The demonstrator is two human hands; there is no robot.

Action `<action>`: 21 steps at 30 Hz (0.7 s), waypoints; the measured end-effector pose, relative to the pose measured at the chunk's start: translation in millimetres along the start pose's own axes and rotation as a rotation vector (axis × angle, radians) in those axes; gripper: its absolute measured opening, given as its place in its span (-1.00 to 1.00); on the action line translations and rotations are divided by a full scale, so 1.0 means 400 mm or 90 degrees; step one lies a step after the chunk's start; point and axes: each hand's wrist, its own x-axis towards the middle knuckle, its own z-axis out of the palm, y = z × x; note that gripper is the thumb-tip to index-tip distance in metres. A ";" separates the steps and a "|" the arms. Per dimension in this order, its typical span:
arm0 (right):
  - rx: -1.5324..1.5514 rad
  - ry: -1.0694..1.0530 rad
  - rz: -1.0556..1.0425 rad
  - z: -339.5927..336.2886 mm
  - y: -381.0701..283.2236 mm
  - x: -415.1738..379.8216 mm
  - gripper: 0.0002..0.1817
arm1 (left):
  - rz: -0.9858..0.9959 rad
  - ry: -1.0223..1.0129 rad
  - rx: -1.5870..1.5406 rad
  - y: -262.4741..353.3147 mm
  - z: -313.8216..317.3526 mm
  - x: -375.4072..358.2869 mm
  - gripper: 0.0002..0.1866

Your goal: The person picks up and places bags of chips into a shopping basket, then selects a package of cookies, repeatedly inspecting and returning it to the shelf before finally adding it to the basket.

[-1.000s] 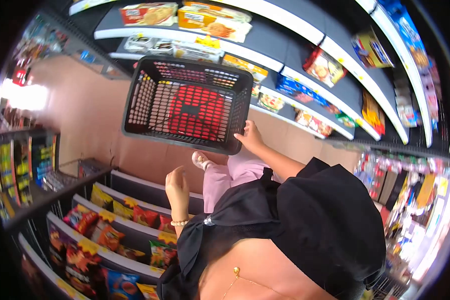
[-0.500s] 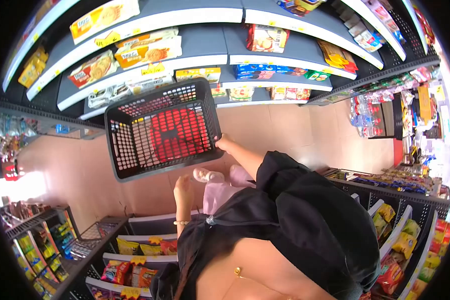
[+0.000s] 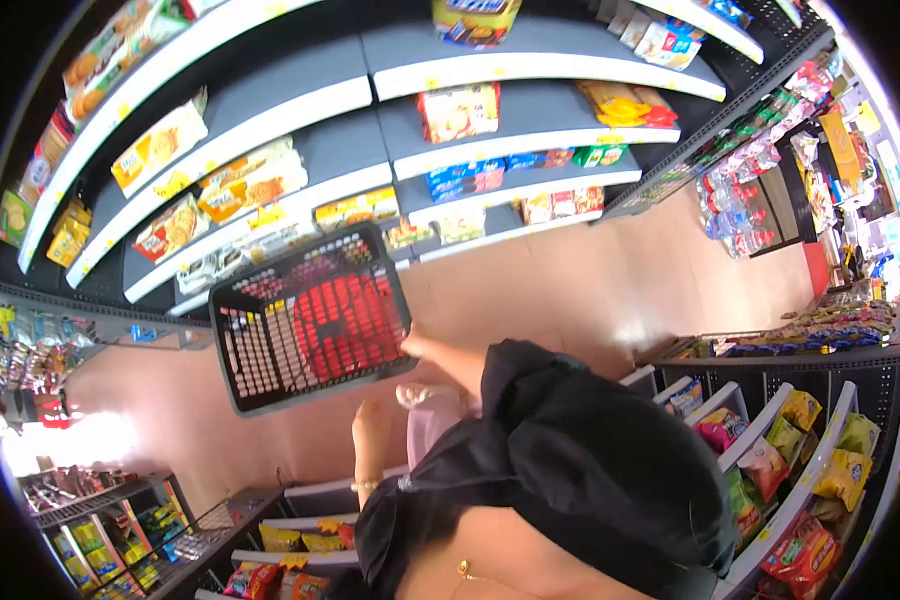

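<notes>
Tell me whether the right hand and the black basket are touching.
Touching. The head view shows the right hand against the rim of the black basket, with no gap between them.

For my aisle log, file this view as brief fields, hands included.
Basket: black, perforated
Red shape: seen through the grid; inside or beneath, unclear
Right hand: at the basket's right edge; exact grip unclear
Left hand: apart from the basket; bracelet at wrist
Ahead: shelves with packaged goods
Lower right: bagged snacks

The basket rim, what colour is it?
The basket rim is black or very dark grey; it shows best in the head view.
</notes>
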 end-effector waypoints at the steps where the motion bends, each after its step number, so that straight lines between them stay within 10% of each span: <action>1: -0.058 -0.026 0.006 -0.032 -0.029 -0.009 -0.57 | -0.011 0.024 -0.028 -0.003 0.020 -0.017 -0.70; 12: -0.051 -0.011 0.026 -0.084 -0.086 -0.027 -0.72 | -0.101 0.036 -0.151 -0.178 0.153 -0.070 -0.78; 21: 0.063 -0.143 -0.116 -0.079 0.018 0.080 -0.48 | 0.092 0.031 0.068 -0.043 0.012 0.191 -0.71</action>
